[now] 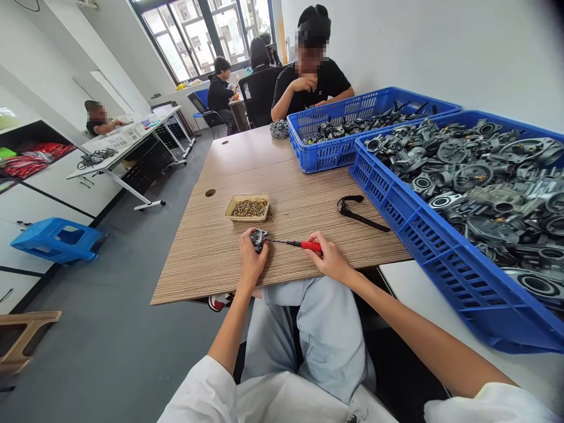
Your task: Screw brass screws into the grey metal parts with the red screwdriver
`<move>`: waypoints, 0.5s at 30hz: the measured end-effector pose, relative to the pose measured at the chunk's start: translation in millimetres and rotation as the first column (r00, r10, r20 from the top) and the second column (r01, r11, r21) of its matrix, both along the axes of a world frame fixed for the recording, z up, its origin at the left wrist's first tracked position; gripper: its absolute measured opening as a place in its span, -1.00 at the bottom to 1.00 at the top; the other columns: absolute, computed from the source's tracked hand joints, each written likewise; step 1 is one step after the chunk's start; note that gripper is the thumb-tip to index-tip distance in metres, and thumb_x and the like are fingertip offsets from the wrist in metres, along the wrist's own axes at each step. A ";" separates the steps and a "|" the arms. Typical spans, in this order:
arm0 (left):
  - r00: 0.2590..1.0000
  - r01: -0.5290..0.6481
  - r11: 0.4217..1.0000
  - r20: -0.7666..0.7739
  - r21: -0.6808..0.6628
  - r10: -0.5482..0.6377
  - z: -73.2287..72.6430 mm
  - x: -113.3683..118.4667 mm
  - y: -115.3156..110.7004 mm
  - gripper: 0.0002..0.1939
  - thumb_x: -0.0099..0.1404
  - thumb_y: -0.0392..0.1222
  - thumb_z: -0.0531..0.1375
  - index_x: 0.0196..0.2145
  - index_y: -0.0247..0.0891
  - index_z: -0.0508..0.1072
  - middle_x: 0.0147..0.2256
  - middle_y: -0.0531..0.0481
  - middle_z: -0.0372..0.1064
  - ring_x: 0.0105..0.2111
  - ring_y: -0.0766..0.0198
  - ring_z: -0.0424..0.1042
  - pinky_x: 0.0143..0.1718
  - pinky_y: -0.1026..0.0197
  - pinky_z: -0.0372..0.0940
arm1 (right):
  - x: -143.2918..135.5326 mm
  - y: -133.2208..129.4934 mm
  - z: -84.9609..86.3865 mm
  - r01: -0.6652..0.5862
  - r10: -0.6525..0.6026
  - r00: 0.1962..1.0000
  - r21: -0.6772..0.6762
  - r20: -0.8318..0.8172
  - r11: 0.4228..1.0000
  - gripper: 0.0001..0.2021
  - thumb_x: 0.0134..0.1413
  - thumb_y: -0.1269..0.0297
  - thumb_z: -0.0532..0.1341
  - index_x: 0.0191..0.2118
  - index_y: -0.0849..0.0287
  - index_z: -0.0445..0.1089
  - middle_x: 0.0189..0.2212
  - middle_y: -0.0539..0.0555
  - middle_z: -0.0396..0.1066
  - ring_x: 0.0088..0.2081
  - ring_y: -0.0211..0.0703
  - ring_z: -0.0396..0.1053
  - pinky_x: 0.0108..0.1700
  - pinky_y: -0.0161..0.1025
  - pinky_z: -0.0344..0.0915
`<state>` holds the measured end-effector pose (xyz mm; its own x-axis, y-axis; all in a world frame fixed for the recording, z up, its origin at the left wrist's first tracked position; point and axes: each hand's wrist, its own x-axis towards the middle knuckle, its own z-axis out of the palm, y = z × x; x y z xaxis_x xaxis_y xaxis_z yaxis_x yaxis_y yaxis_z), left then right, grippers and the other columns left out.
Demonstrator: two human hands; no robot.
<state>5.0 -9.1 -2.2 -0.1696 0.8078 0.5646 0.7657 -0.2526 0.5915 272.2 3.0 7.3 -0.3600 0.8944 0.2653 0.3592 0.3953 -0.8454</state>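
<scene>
Red and black, the screwdriver (pixel 311 246) sits in the fingers of the right hand (pixel 328 258), closed around its handle, with the shaft pointing left. Its tip ends at the small grey metal part (pixel 258 239); whether it touches is too fine to tell. That part is gripped in the left hand (pixel 252 258), fingers on one side and thumb on the other, close above the near edge of the wood-grained counter (pixel 198 264).

Just beyond the left fingers lies a shallow tan tray (pixel 248 219) of small brass-coloured screws (pixel 249 208), and a loose one (pixel 285 213) lies right of it, ahead of the gap between both hands. Ahead and to the right of the right fingers, a black wristwatch (pixel 365 220) rests with its strap open. Farther right of those fingers, a blue basket (pixel 396 202) is heaped with grey metal castings (pixel 476 176); a second blue basket (pixel 321 157) stands beyond it. Well ahead of both hands, another person (pixel 317 85) in black sits across the counter.
</scene>
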 end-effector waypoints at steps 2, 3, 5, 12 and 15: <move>1.000 -0.001 1.000 -0.001 -0.003 0.001 -0.3 -0.3 0.1 -0.52 0.34 -0.26 0.24 0.18 -0.15 0.25 0.06 -0.18 0.33 0.10 0.01 0.32 0.19 -0.11 0.25 | 0.0 0.3 -0.2 0.009 -0.009 1.000 0.002 0.008 1.000 -0.85 0.31 0.15 0.18 -0.13 0.06 0.23 -0.43 -0.06 0.34 -0.48 -0.17 0.26 -0.37 -0.25 0.13; 1.000 0.000 1.000 -0.001 -0.005 0.000 -0.2 -0.4 0.1 -0.52 0.34 -0.26 0.24 0.18 -0.15 0.25 0.07 -0.18 0.33 0.10 0.01 0.32 0.19 -0.11 0.25 | 0.1 0.5 -0.3 0.015 -0.015 1.000 0.001 0.012 1.000 -0.85 0.32 0.13 0.18 -0.15 0.05 0.24 -0.45 -0.07 0.32 -0.49 -0.17 0.25 -0.37 -0.25 0.12; 1.000 0.000 1.000 0.001 -0.006 0.000 0.1 -0.3 -0.1 -0.53 0.34 -0.27 0.24 0.17 -0.15 0.26 0.07 -0.18 0.33 0.11 0.00 0.32 0.20 -0.12 0.24 | 0.2 1.1 -0.3 0.020 -0.020 1.000 -0.009 0.014 1.000 -0.84 0.33 0.10 0.18 -0.19 0.05 0.25 -0.49 -0.10 0.26 -0.50 -0.17 0.22 -0.38 -0.26 0.09; 1.000 0.006 1.000 -0.009 0.008 -0.006 0.3 -0.1 0.2 -0.52 0.34 -0.29 0.23 0.17 -0.15 0.26 0.06 -0.18 0.33 0.11 0.01 0.33 0.20 -0.11 0.24 | 0.2 2.1 1.4 0.022 -0.022 1.000 -0.016 0.005 1.000 -0.80 0.33 0.10 0.18 -0.29 0.07 0.25 -0.53 -0.12 0.20 -0.50 -0.21 0.16 -0.39 -0.27 0.04; 1.000 0.007 1.000 -0.007 0.005 -0.007 -0.5 -0.4 0.4 -0.52 0.34 -0.29 0.24 0.17 -0.16 0.26 0.07 -0.17 0.33 0.11 0.01 0.32 0.21 -0.10 0.24 | 0.0 2.8 1.7 0.019 -0.019 1.000 -0.009 0.006 1.000 -0.76 0.35 0.09 0.15 -0.32 0.08 0.25 -0.53 -0.11 0.20 -0.49 -0.22 0.16 -0.37 -0.27 0.06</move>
